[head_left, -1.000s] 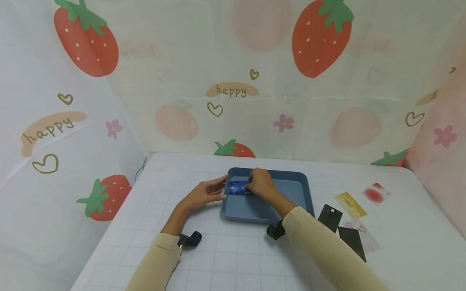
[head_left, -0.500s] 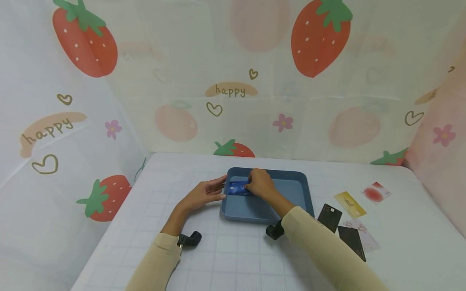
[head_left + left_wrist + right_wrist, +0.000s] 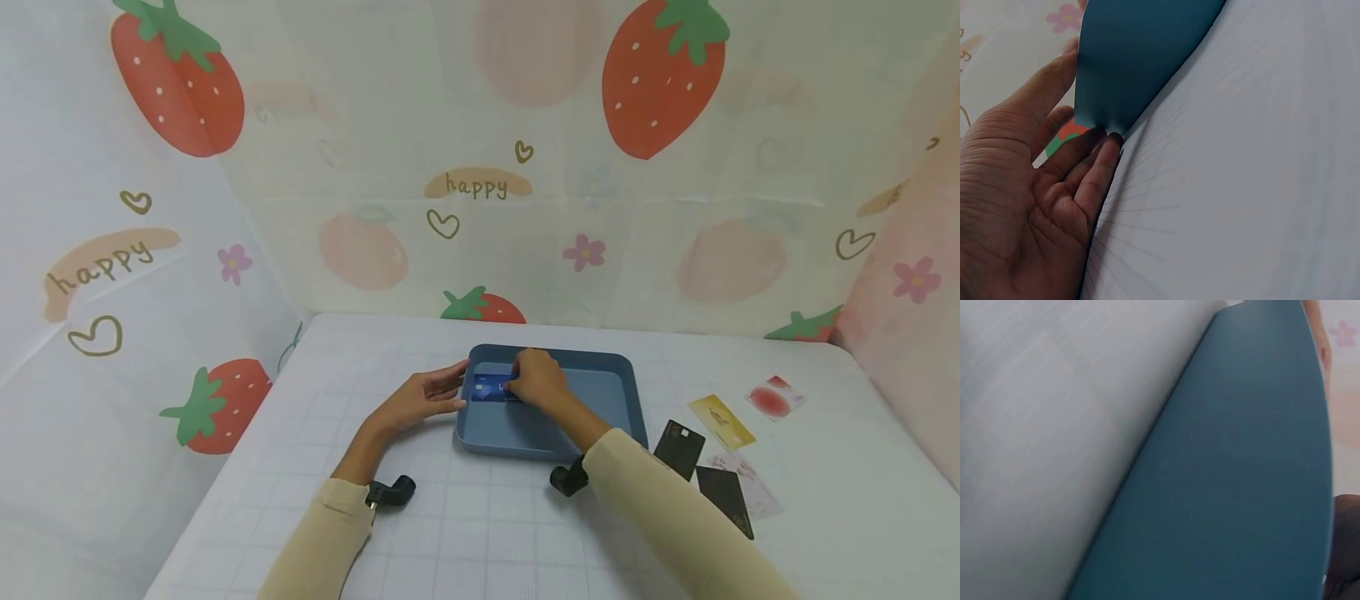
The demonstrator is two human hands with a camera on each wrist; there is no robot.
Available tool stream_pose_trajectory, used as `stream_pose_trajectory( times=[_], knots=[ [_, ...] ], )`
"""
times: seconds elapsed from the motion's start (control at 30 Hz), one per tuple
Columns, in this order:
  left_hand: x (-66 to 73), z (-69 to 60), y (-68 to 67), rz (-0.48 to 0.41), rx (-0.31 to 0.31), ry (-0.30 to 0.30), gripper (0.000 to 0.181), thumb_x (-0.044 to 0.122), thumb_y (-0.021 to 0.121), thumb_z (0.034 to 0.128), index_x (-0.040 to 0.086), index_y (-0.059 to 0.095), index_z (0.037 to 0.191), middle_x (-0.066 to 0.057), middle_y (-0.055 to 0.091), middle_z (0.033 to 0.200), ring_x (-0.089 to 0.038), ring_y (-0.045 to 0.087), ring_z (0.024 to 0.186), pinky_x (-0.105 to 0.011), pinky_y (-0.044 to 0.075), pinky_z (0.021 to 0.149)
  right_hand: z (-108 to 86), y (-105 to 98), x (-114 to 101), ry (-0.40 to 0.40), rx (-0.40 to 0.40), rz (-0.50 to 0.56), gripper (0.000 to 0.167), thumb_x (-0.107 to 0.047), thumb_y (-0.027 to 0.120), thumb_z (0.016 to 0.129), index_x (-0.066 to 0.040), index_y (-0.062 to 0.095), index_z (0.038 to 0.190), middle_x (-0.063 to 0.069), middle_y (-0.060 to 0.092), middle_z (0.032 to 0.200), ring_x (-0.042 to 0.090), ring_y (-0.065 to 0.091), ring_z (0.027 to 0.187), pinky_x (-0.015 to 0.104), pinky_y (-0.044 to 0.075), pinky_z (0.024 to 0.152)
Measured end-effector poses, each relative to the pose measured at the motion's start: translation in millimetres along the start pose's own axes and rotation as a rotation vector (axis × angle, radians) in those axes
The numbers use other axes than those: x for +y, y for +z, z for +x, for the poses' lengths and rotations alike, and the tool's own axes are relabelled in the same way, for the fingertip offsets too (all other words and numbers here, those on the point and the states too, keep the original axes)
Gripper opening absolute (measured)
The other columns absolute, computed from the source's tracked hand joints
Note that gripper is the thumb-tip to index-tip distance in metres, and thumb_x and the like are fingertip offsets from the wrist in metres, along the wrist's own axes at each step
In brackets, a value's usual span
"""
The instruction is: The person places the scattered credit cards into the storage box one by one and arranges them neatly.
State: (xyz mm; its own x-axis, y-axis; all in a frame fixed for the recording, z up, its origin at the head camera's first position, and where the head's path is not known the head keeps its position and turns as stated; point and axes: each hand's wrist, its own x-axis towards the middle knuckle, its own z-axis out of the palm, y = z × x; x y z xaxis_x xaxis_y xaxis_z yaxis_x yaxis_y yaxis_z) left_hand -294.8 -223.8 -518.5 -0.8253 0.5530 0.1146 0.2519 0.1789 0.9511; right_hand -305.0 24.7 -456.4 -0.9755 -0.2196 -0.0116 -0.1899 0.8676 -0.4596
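Note:
A blue bank card [image 3: 490, 387] with a chip lies at the left end inside a blue-grey rectangular tray [image 3: 495, 451]. My right hand [image 3: 538, 377] reaches into the tray and pinches the card's right end, which it partly covers. At the tray's left wall, my left hand [image 3: 420, 401] rests with its fingers extended and relaxed. In the left wrist view, the left hand's fingertips [image 3: 1110, 140] touch the tray's corner low down. The tray's outer wall [image 3: 1229, 456] hides most of the right hand from the right wrist camera.
Right of the tray lie several cards on the white checked tablecloth: two black cards [image 3: 679, 448], a gold card [image 3: 722, 422], a pale flowered card [image 3: 759, 492] partly covered, and a red-and-white card [image 3: 776, 398]. A strawberry-print curtain [image 3: 360, 167] stands behind the table.

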Motion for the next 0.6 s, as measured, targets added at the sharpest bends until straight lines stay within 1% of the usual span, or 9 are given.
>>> stream_pose_trajectory(
  times=[0.1, 0.23, 0.37, 0.47, 0.6],
  knots=[
    [0.6, -0.3, 0.0, 0.003, 0.004, -0.010, 0.073, 0.011, 0.074, 0.0944, 0.009, 0.037, 0.157, -0.006, 0.037, 0.161, -0.026, 0.042, 0.144, -0.029, 0.040, 0.114, -2.3, -2.1, 0.8, -0.012, -0.002, -0.002, 0.033, -0.022, 0.083, 0.086, 0.000, 0.075, 0.108, 0.013, 0.073, 0.106, 0.027, 0.067, 0.095, 0.047, 0.060, 0.083],
    [0.8, -0.9, -1.5, 0.008, 0.005, -0.008, 0.073, 0.012, 0.074, 0.0944, 0.008, 0.037, 0.157, -0.006, 0.037, 0.162, -0.026, 0.042, 0.144, -0.028, 0.040, 0.114, -6.5, -5.5, 2.6, -0.042, 0.005, -0.001, 0.035, -0.023, 0.082, 0.087, 0.001, 0.074, 0.112, 0.014, 0.073, 0.111, 0.030, 0.067, 0.102, 0.048, 0.058, 0.088],
    [0.9, -0.5, -1.7, 0.014, 0.006, -0.003, 0.073, 0.011, 0.074, 0.0945, 0.007, 0.037, 0.157, -0.007, 0.036, 0.162, -0.027, 0.042, 0.144, -0.030, 0.040, 0.114, -11.6, -9.6, 6.1, -0.077, 0.021, 0.004, 0.034, -0.024, 0.080, 0.089, 0.000, 0.075, 0.112, 0.014, 0.072, 0.114, 0.032, 0.067, 0.106, 0.049, 0.058, 0.089],
    [0.0, 0.3, -1.0, 0.022, 0.007, -0.007, 0.073, 0.012, 0.074, 0.0946, 0.009, 0.037, 0.157, -0.006, 0.037, 0.162, -0.026, 0.042, 0.144, -0.029, 0.040, 0.114, -16.2, -13.2, 8.2, -0.080, 0.028, 0.008, 0.033, -0.028, 0.078, 0.091, -0.002, 0.075, 0.112, 0.012, 0.074, 0.108, 0.027, 0.068, 0.097, 0.046, 0.059, 0.081],
    [-1.6, -0.1, -1.0, 0.023, 0.004, -0.006, 0.074, 0.015, 0.075, 0.0944, 0.009, 0.036, 0.158, -0.006, 0.036, 0.162, -0.025, 0.042, 0.144, -0.028, 0.040, 0.114, -23.8, -18.8, 7.9, -0.069, 0.027, 0.031, 0.032, -0.030, 0.077, 0.091, -0.005, 0.076, 0.111, 0.007, 0.072, 0.093, 0.020, 0.065, 0.080, 0.039, 0.057, 0.065]
  ],
)
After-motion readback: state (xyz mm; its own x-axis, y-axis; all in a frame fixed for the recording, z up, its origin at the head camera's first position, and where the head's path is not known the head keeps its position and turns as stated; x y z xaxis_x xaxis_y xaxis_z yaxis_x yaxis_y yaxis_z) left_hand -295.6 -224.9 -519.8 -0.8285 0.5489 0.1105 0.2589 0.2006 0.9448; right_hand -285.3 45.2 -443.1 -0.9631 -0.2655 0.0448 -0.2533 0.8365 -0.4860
